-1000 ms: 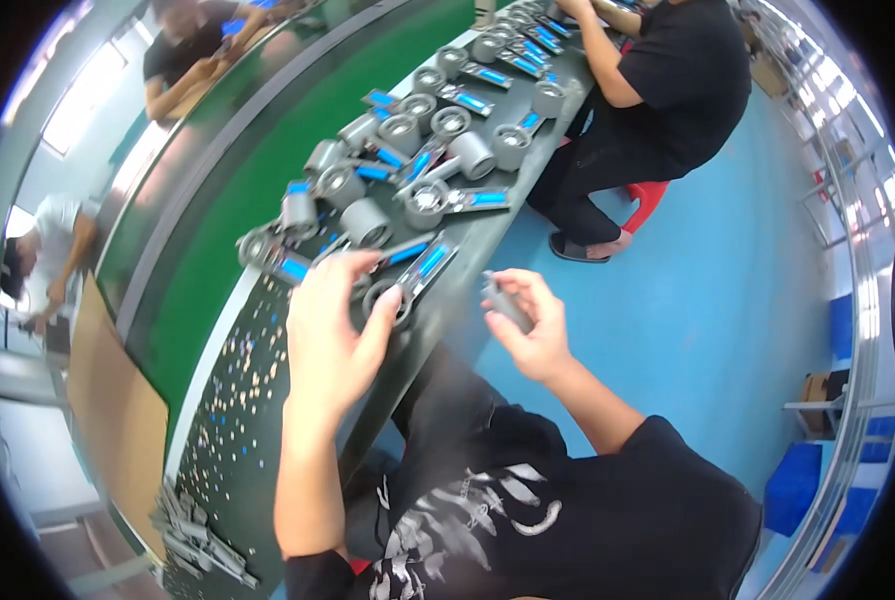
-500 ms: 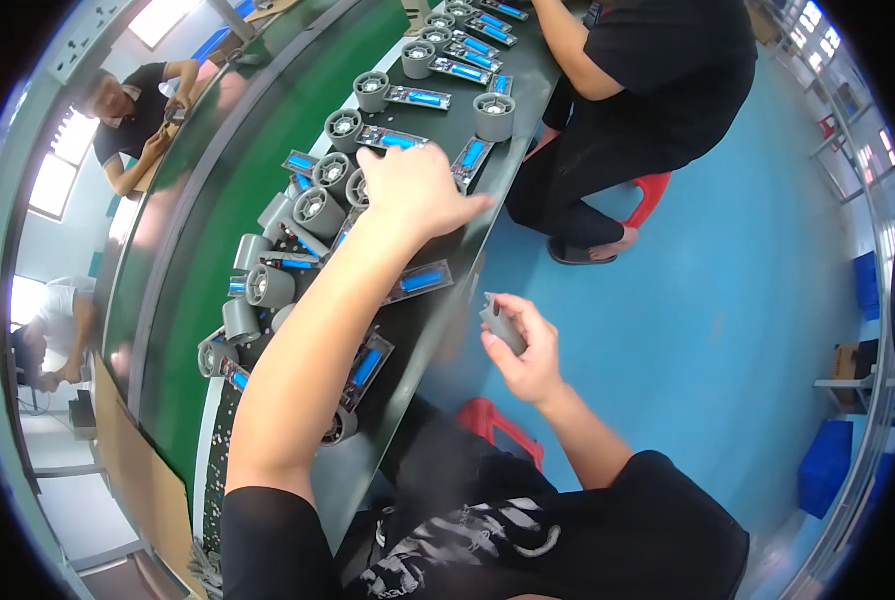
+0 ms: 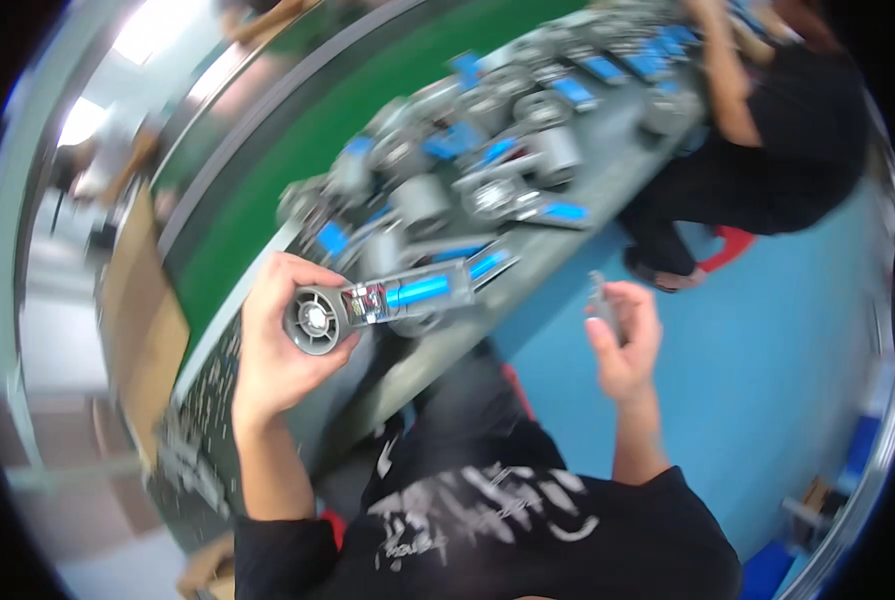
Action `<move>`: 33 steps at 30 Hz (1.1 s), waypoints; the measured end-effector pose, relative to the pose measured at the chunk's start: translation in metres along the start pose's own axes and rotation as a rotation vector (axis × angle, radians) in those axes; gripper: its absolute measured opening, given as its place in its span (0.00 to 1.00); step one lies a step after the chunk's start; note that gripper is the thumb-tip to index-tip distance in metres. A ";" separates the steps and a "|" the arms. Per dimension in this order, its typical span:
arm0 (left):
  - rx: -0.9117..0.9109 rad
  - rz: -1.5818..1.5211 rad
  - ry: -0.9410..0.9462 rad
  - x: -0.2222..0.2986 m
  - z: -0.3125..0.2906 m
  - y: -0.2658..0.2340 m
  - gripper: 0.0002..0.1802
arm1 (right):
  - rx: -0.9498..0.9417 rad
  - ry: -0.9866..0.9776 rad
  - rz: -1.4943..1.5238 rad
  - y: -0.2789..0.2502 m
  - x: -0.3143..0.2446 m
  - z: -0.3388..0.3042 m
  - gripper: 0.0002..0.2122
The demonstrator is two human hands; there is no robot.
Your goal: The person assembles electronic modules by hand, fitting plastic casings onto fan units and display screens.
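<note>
My left hand (image 3: 273, 350) is closed round the round grey head of a small handheld fan (image 3: 318, 318). The fan's handle lies uncovered, showing a circuit board and a blue battery cell (image 3: 418, 291), and points right over the bench. Off the bench's edge, my right hand (image 3: 630, 350) pinches a slim grey plastic cover piece (image 3: 604, 305) between thumb and fingers. Further along the bench, several more fan assemblies (image 3: 498, 195) with blue cells lie in a loose heap, smeared by motion.
The dark bench (image 3: 438, 365) runs diagonally beside a green conveyor belt (image 3: 298, 165). A co-worker in black (image 3: 798, 150) sits at the far right by the bench. Small loose parts (image 3: 208, 400) lie at the near left, beside a cardboard sheet (image 3: 143, 320).
My left hand has come back from the far fans and now holds one near me. The right hand still holds the grey cover piece. The whole view has swung left.
</note>
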State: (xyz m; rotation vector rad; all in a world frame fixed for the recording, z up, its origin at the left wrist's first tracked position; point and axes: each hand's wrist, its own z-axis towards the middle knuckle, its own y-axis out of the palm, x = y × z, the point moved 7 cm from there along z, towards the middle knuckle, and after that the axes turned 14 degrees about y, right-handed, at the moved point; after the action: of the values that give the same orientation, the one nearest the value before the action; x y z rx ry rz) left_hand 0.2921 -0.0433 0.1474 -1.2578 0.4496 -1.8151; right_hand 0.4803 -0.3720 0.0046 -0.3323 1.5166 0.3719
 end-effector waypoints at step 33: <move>0.315 0.032 -0.476 -0.071 -0.291 -0.048 0.28 | -1.288 -0.492 -0.443 0.406 -0.030 -0.088 0.23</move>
State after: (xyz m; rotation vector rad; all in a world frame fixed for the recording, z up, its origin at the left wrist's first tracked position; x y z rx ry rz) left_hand 0.0217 -0.0088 0.0154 -1.3877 -0.0780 -1.4252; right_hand 0.2239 -0.0457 0.0393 -1.4319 0.5148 0.9600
